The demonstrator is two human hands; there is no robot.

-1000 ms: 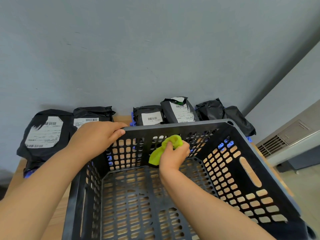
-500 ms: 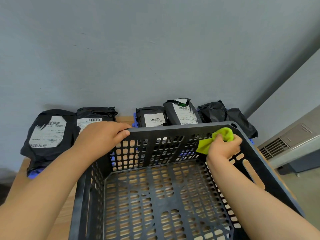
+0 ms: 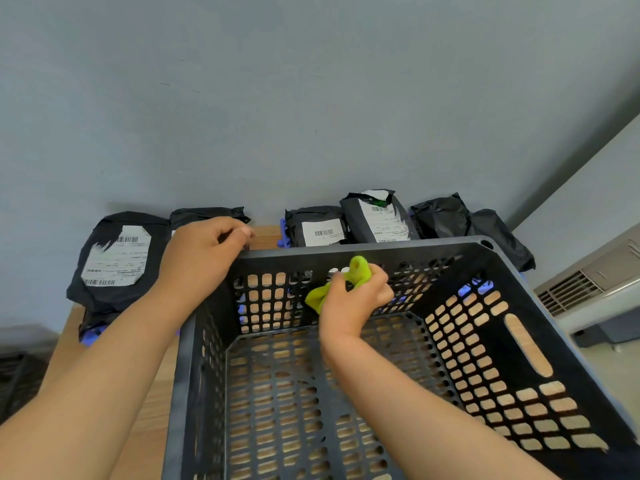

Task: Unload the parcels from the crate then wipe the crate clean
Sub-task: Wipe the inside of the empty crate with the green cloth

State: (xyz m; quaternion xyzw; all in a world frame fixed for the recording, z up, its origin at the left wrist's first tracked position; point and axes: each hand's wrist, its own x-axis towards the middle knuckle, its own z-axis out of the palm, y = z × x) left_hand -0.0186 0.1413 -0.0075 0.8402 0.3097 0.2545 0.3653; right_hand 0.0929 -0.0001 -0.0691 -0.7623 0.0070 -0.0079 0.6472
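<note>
A black perforated plastic crate (image 3: 512,341) stands on the wooden table in front of me with nothing inside but my arm. My right hand (image 3: 356,299) grips a crumpled lime-green cloth (image 3: 346,282) and holds it against the inside of the crate's far wall, near its middle. My left hand (image 3: 201,258) curls over the far left corner of the crate's rim. Several black parcels with white labels lean against the wall behind the crate, among them a large one (image 3: 117,258) at the left and two (image 3: 374,216) behind the far wall.
The grey wall rises right behind the parcels. A grey heater unit (image 3: 588,285) stands on the floor at the right. A strip of the wooden table (image 3: 152,410) shows left of the crate. Something dark sits low at the far left edge.
My right hand has swept the cloth from the crate's far right corner back left to the middle of the far wall. My left hand stays on the far left corner.
</note>
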